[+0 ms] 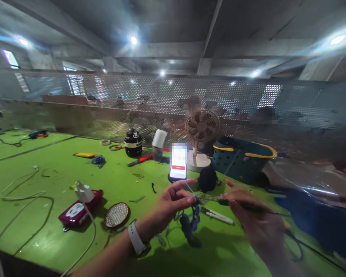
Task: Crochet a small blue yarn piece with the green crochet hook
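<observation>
My left hand [175,198], with a white watch band at the wrist, pinches a small piece of blue yarn work between thumb and fingertips. A thin strand runs up to its raised index finger. Below the fingers hang darker blue yarn pieces [190,229]. My right hand [249,211] is closed around a crochet hook [223,201] with a green handle. The hook's thin metal tip points left and meets the yarn at my left fingertips. Just behind the hands lies a round black ball [207,179], perhaps yarn. A white-handled cutter [217,215] rests on the table under the hook.
A lit phone [178,161] stands upright before a fan [202,127]. Right of it is a blue basket [242,157] with yellow handles. A purple power strip [80,209], white cables and a round studded disc [117,214] lie left. A perforated screen [161,92] borders the green table.
</observation>
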`<state>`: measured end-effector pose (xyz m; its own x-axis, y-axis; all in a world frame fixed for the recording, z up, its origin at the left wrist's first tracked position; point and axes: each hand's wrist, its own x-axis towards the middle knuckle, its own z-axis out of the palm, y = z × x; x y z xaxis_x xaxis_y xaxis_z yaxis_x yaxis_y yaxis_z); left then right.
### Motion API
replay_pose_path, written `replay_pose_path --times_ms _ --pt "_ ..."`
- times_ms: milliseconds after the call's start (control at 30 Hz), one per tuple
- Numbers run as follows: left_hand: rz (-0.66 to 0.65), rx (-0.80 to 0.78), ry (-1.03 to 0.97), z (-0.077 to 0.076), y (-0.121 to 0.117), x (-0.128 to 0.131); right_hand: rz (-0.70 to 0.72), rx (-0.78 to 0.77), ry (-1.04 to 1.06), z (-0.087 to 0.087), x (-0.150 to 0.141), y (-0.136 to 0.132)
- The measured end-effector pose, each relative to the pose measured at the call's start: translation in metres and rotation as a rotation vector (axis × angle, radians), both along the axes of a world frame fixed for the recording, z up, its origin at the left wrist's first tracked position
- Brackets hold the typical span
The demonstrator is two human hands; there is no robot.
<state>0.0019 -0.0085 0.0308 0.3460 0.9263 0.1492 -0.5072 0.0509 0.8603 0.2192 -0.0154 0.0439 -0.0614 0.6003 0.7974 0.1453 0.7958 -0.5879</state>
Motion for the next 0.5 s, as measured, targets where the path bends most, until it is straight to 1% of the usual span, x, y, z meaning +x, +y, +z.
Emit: replay_pose_path --times_ms 33,100,200,233,267,300,333,367,433,500 --pt "-0.003 0.008 -0.001 -0.001 0.000 0.000 0.019 -0.098 0.066 -0.004 0.001 0.003" --pt "0.000 0.033 0.005 -0.001 -0.001 0.000 0.080 -0.355 0.224 -0.012 0.000 0.010" --pt "0.022 0.107 0.075 -0.001 -0.004 0.002 0.241 -0.759 0.499 -0.025 -0.009 0.016" --pt "0.047 0.139 0.121 -0.001 -0.006 0.003 0.297 -0.853 0.564 -0.028 -0.014 0.016" --pt "0.085 0.169 0.175 -0.002 -0.007 0.005 0.337 -0.916 0.596 -0.031 -0.021 0.014" --pt "0.130 0.194 0.229 -0.004 -0.008 0.007 0.338 -0.920 0.606 -0.032 -0.027 0.011" --pt "0.177 0.212 0.279 -0.006 -0.009 0.009 0.290 -0.862 0.595 -0.032 -0.033 0.008" --pt "0.228 0.222 0.321 -0.008 -0.010 0.012 0.201 -0.767 0.548 -0.032 -0.038 0.005" --pt "0.324 0.216 0.357 -0.013 -0.011 0.016 -0.001 -0.510 0.369 -0.031 -0.043 -0.001" --pt "0.353 0.162 0.305 -0.017 -0.013 0.021 -0.137 -0.187 0.133 -0.030 -0.042 -0.004"
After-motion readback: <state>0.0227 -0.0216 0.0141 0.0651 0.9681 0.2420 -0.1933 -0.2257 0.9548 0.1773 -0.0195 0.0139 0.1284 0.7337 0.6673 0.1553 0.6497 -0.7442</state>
